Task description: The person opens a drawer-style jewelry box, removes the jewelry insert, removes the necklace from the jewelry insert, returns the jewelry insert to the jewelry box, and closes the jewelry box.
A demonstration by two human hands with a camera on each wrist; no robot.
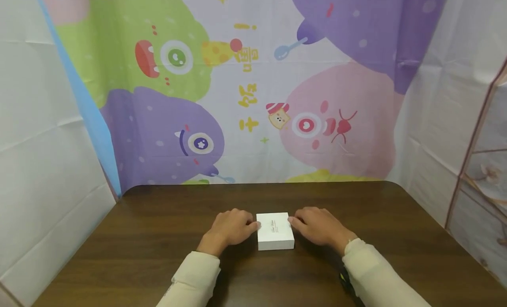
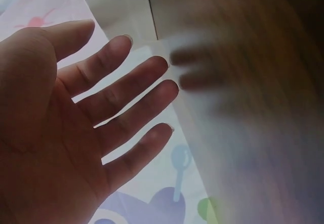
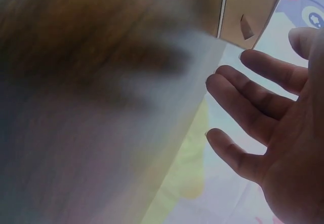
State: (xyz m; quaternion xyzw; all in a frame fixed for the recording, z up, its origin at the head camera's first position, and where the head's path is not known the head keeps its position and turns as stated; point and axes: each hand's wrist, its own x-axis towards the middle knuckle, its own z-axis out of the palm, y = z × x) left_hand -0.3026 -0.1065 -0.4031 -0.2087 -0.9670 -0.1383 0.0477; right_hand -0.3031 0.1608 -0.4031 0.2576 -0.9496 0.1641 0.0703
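Observation:
A small white box [image 1: 275, 230] with dark lettering on its top lies flat on the brown table. On its left is my left hand [image 1: 231, 228], the thumb at the box's upper left edge. My right hand [image 1: 320, 226] is on the opposite side, its thumb at the upper right edge. In the left wrist view the fingers of the left hand [image 2: 76, 107] are spread and slightly bent, nothing between them. The right wrist view shows the right hand [image 3: 283, 117] with loosely bent fingers beside the box's side wall [image 3: 248, 13], which has a small dark notch.
The wooden table [image 1: 158, 263] has rounded far corners. Behind it hangs a curtain [image 1: 253, 157] with cartoon monsters. Pale wrinkled sheets [image 1: 43, 144] stand at the left and right sides. Beige sleeves [image 1: 194, 276] cover both forearms.

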